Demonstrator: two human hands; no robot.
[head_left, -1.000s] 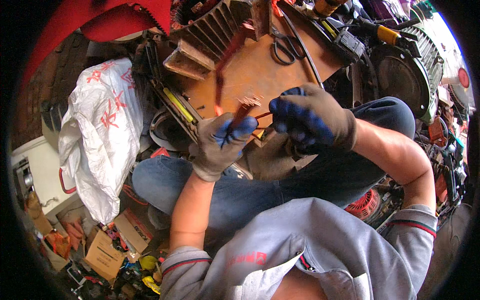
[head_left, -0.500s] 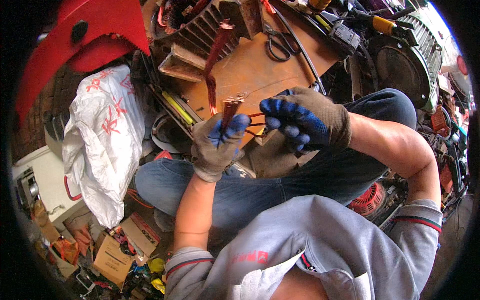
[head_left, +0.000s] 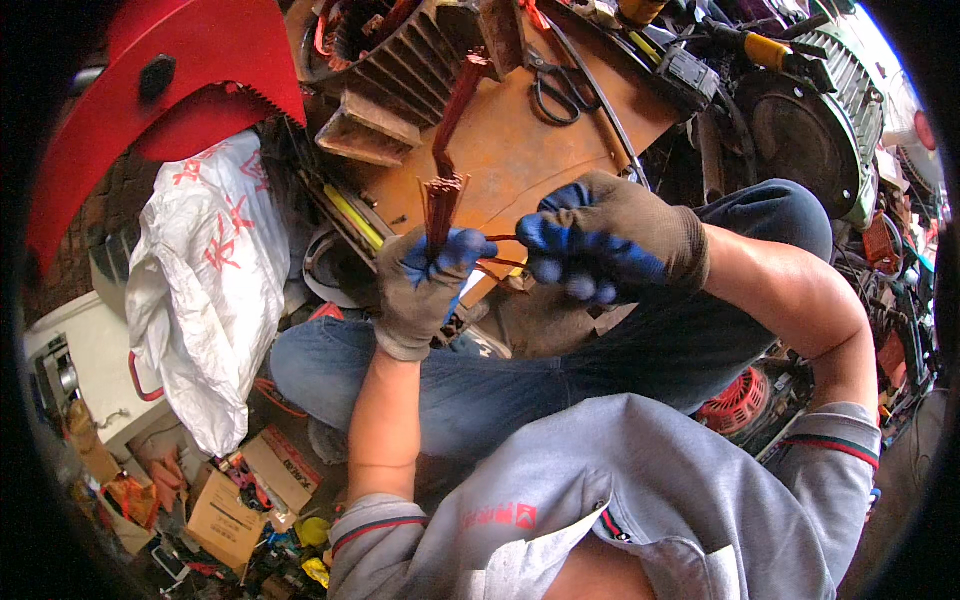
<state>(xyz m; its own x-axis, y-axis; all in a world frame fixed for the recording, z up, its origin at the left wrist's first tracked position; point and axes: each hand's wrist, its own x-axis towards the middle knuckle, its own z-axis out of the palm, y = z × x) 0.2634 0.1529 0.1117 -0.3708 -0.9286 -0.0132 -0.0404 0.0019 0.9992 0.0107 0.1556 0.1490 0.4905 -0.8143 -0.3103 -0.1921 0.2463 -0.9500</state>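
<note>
My left hand point(head_left: 425, 285), in a grey glove with blue fingertips, is closed around a bundle of copper wire strands point(head_left: 441, 200) that stands upright. The bundle runs up toward a finned motor housing point(head_left: 400, 70). My right hand point(head_left: 605, 245), in the same kind of glove, pinches a single copper strand point(head_left: 500, 240) that sticks out sideways from the bundle. Both hands are close together over my knees.
A rusty orange board point(head_left: 520, 150) lies under the hands with black scissors point(head_left: 555, 90) on it. A white plastic sack point(head_left: 210, 290) hangs at the left under a red cover point(head_left: 150, 110). A round dark motor part point(head_left: 800, 130) sits at the right; cardboard boxes point(head_left: 225, 515) lie below left.
The view has tilted, so the red cover fills more of the upper left. My hands have come up a little, and the wire bundle now stands more upright in my left hand.
</note>
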